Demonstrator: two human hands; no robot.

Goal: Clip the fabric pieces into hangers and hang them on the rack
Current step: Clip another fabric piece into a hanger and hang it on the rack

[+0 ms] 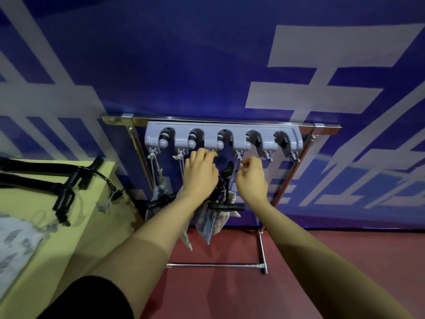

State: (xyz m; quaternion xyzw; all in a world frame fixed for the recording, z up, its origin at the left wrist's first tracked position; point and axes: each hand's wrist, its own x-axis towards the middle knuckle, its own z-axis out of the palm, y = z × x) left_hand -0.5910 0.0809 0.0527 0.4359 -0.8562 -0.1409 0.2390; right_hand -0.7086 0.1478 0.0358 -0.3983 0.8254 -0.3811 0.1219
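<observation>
Risk: left hand [201, 171] grip closed at rack [222, 139] hook, right hand [251, 178] pinching hanger loop [239, 166]; loop may slip, dropping fabric [211, 223].

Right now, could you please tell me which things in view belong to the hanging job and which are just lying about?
Job:
- grey plastic hook rack
- black clip hanger
- pale hanging fabric pieces
- left hand
- right hand
- spare black hangers

Lying about:
- yellow table
- blue banner

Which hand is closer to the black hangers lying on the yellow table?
Left. The left hand is up at the grey hook rack, nearer the black hangers; the right hand is farther right.
</observation>
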